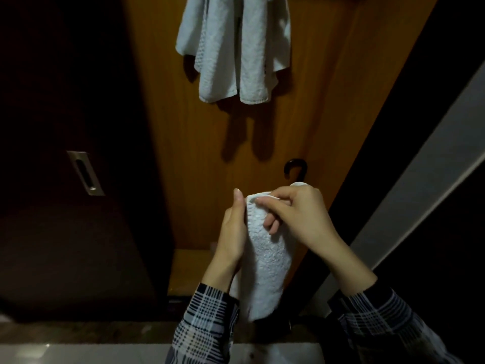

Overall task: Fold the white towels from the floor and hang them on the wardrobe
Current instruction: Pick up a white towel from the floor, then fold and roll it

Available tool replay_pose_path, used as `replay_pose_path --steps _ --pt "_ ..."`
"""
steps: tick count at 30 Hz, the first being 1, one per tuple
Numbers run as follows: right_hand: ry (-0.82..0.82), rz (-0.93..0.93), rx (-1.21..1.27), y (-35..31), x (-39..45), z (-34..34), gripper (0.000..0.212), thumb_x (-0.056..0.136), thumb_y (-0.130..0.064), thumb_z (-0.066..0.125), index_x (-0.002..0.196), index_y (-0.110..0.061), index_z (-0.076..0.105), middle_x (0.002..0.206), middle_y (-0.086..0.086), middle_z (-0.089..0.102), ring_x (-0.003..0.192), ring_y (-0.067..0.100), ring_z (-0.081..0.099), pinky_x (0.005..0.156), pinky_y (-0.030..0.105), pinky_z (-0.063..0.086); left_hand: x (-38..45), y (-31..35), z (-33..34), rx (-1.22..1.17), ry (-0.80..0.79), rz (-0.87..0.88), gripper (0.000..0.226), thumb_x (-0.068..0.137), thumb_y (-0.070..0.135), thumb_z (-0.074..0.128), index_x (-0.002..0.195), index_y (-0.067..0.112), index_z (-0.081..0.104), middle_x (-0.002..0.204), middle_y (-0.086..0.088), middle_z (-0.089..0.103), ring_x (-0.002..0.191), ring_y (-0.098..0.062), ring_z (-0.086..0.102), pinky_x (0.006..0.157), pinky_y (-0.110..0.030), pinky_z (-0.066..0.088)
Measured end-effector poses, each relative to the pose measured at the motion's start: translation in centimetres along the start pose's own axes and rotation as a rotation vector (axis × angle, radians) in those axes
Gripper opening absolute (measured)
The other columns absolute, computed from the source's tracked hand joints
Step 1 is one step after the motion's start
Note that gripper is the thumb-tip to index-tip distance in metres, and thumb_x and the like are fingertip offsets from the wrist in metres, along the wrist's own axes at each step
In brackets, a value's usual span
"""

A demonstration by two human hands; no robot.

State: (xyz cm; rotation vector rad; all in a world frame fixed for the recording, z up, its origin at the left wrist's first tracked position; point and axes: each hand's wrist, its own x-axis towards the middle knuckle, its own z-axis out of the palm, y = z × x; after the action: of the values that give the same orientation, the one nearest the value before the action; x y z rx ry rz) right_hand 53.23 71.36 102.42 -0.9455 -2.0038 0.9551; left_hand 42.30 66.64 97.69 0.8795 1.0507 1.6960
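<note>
Hands close together at the bottom of the view, both on a folded white towel [267, 261] — it hangs as a narrow strip in front of the orange wooden wardrobe panel [183, 153]. The left hand [232, 233] supports it along its left edge, thumb raised beside the top fold, its other fingers hidden behind the cloth. The right hand [296, 214] pinches the top fold, fingers curled over the cloth. Just above the right hand, a dark curved hook [295, 166] shows against the panel, and a bit of white cloth peeks out beneath it. Higher up, two white towels [233, 46] already hang side by side on the wardrobe — their upper ends run out of view. To the left, a dark door [65, 232] with a recessed metal handle [85, 173]. Plaid sleeves [204, 327] cover both forearms.
</note>
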Motion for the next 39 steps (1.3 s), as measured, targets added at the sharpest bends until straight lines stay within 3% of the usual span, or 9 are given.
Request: replay_pose_path --steps 3,9,14,17,19,25,28,34,39 --pt "-0.029 0.010 -0.066 0.7 0.3 0.7 0.018 0.084 -0.031 0.070 0.071 -0.019 0.071 0.054 -0.001 0.067 0.046 0.012 0.064 0.056 0.019 0.049 -0.1 -0.7 -0.2 -0.023 -0.018 0.025 0.062 0.086 0.053 0.029 0.091 0.008 0.071 0.082 -0.025 0.063 0.083 -0.030 0.064 0.080 -0.034 0.051" --pt "-0.016 -0.131 -0.377 1.7 0.3 1.5 0.016 0.086 -0.027 0.066 0.071 -0.025 0.073 0.054 -0.008 0.062 0.054 0.005 0.061 0.056 0.019 0.044 -0.2 -1.9 -2.0 0.173 -0.025 0.214 0.030 0.089 0.028 0.047 0.099 0.010 0.068 0.088 0.006 0.074 0.088 -0.005 0.067 0.077 -0.015 0.049" --pt "-0.043 -0.383 -0.648 2.8 0.5 1.3 0.026 0.076 -0.044 0.074 0.079 -0.018 0.075 0.086 -0.001 0.056 0.088 0.018 0.046 0.070 0.032 0.039 -0.1 -2.0 -4.1 0.313 -0.055 0.232 0.025 0.095 0.029 0.048 0.092 0.017 0.069 0.086 0.010 0.073 0.084 -0.002 0.065 0.076 -0.015 0.047" --pt "-0.184 -0.418 -0.674 4.1 1.0 0.4 0.035 0.071 -0.059 0.065 0.075 -0.025 0.073 0.129 0.002 0.052 0.123 0.024 0.036 0.093 0.038 0.028 -0.2 -2.0 -4.6 0.366 -0.046 0.218 0.025 0.093 0.032 0.047 0.086 0.019 0.068 0.077 0.013 0.070 0.074 0.000 0.061 0.069 -0.016 0.045" --pt "-0.307 -0.396 -0.629 5.0 1.7 -0.6 0.039 0.067 -0.069 0.057 0.069 -0.031 0.069 0.136 -0.004 0.051 0.130 0.019 0.033 0.099 0.037 0.021 -0.4 -2.2 -5.0 0.420 -0.039 0.216 0.026 0.094 0.032 0.049 0.078 0.018 0.063 0.068 0.015 0.063 0.067 0.002 0.053 0.063 -0.016 0.041" --pt "-0.502 -0.394 -0.684 6.7 3.3 -3.2 0.024 0.071 -0.054 0.072 0.069 -0.036 0.056 0.112 -0.011 0.061 0.112 0.005 0.045 0.094 0.028 0.025 -1.1 -2.6 -7.2 0.359 0.020 0.170 0.037 0.095 0.035 0.048 0.076 0.004 0.055 0.071 0.000 0.051 0.068 -0.007 0.046 0.061 -0.020 0.038" --pt "-0.554 -0.450 -0.666 6.9 3.3 -3.1 0.024 0.074 -0.052 0.071 0.072 -0.036 0.054 0.101 -0.013 0.063 0.099 0.001 0.049 0.088 0.028 0.032 -1.5 -2.0 -7.6 0.396 0.000 0.180 0.032 0.093 0.032 0.045 0.075 0.008 0.054 0.064 0.012 0.052 0.063 0.002 0.045 0.059 -0.013 0.038" --pt "-0.379 -0.584 -0.469 6.5 2.2 -1.3 0.031 0.081 -0.049 0.059 0.064 -0.039 0.036 0.085 -0.005 0.063 0.077 0.010 0.058 0.067 0.029 0.047 -1.0 -1.9 -9.9 0.668 0.105 0.284 0.035 0.093 0.040 0.045 0.076 0.013 0.057 0.070 0.012 0.053 0.067 0.001 0.047 0.062 -0.018 0.037" --pt "-0.287 -0.682 -0.523 6.9 1.8 0.2 0.031 0.086 -0.037 0.053 0.065 -0.021 0.036 0.062 -0.009 0.041 0.055 0.012 0.043 0.051 0.025 0.031 -1.2 -1.2 -10.7 0.900 0.182 0.271 0.049 0.089 0.045 0.043 0.086 0.002 0.067 0.075 -0.013 0.065 0.069 -0.009 0.060 0.063 -0.026 0.043"
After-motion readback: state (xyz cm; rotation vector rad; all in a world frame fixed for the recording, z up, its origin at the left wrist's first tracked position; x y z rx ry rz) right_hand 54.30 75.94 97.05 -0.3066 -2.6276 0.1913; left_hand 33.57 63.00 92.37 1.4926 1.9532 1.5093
